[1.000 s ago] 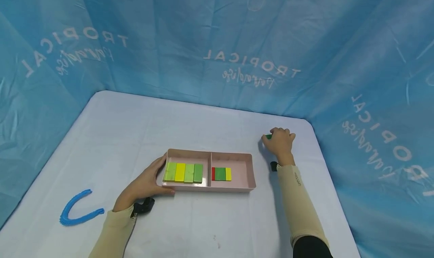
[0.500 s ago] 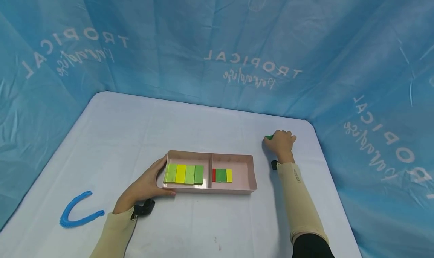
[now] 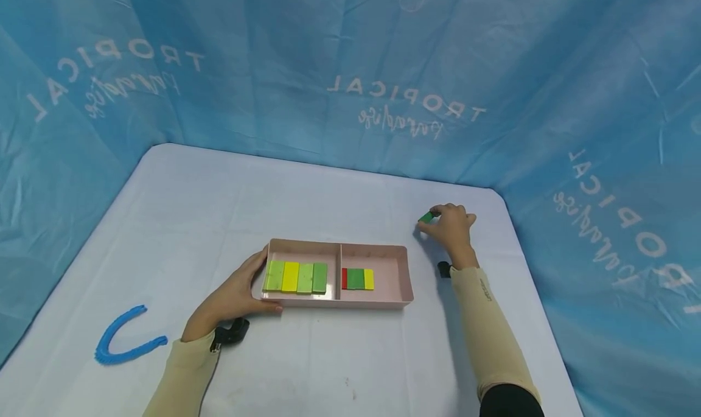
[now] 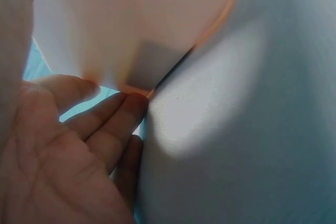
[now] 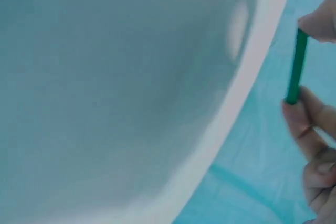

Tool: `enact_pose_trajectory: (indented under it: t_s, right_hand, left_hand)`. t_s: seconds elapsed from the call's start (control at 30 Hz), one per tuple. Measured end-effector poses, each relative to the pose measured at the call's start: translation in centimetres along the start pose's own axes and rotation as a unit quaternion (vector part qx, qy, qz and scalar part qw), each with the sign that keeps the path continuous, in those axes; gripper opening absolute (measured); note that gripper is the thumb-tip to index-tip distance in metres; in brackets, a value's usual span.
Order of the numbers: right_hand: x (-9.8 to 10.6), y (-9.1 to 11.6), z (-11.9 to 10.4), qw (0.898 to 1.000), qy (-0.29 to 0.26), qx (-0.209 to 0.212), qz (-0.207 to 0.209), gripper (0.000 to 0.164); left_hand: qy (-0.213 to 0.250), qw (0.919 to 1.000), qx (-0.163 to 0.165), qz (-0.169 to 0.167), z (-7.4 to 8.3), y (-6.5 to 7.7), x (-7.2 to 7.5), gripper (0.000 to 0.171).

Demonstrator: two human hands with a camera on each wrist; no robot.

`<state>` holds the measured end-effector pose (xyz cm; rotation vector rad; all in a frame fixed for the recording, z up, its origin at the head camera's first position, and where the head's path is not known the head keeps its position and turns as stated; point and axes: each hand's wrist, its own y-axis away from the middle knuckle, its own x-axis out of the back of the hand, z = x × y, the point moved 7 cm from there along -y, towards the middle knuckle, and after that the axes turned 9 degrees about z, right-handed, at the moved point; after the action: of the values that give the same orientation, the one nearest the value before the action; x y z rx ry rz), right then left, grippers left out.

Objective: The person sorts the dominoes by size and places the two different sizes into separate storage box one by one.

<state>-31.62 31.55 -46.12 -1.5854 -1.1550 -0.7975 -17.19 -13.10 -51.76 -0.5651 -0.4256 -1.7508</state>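
Observation:
My right hand [image 3: 453,229] pinches a green block [image 3: 427,217] end to end between thumb and fingertips, above the table at the back right. In the right wrist view the green block [image 5: 297,65] shows as a thin, narrow piece. My left hand [image 3: 234,295] holds the left end of a pale pink two-compartment tray [image 3: 391,255], thumb at the front and fingers along the end. Several green and yellow blocks [image 3: 290,277] stand in a row in the left compartment. The right compartment has red, green [image 3: 355,279] and yellow blocks against the divider.
A blue ribbed tube [image 3: 112,344], bent into a U, lies on the white table [image 3: 306,368] at the left. A blue printed curtain [image 3: 306,70] surrounds the table at the back and sides.
My right hand has lifted slightly and turned, so more of the green block shows beyond its fingertips. The left hand and tray stay in place.

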Motion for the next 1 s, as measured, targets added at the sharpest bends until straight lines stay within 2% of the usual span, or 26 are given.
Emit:
enact_pose_trajectory:
  t_s: [0.1, 0.23, 0.4, 0.57, 0.73, 0.87, 1.0]
  right_hand:
    - [1.2, 0.6, -1.4, 0.998, -0.029, 0.048, 0.040, 0.044]
    - [3.0, 1.6, -3.4, 0.989, -0.064, 0.112, 0.079, 0.042]
    - [4.6, 3.6, -5.9, 0.975, -0.097, 0.183, 0.080, 0.044]
    - [4.8, 6.4, -7.6, 0.966, -0.111, 0.229, 0.047, 0.046]
    - [4.3, 8.6, -9.5, 0.950, -0.119, 0.288, 0.002, 0.043]
    - [2.9, 9.8, -10.7, 0.944, -0.078, 0.317, -0.048, 0.042]
    - [1.6, 10.1, -11.3, 0.944, -0.029, 0.313, -0.098, 0.045]
  left_hand:
    - [0.003, 1.0000, 0.000, 0.002, -0.1, 0.1, 0.0, 0.136]
    - [0.003, 1.0000, 0.003, 0.003, -0.1, 0.3, 0.1, 0.136]
    - [0.004, 1.0000, 0.007, 0.000, -0.2, 0.2, 0.2, 0.136]
    - [0.000, 1.0000, 0.007, -0.006, -0.2, -0.1, 0.2, 0.136]
    - [-0.002, 1.0000, 0.004, -0.004, -0.1, -0.2, 0.2, 0.137]
    - [-0.001, 1.0000, 0.005, -0.004, -0.2, -0.1, 0.2, 0.137]
    - [0.001, 1.0000, 0.006, -0.005, -0.1, -0.1, 0.1, 0.137]
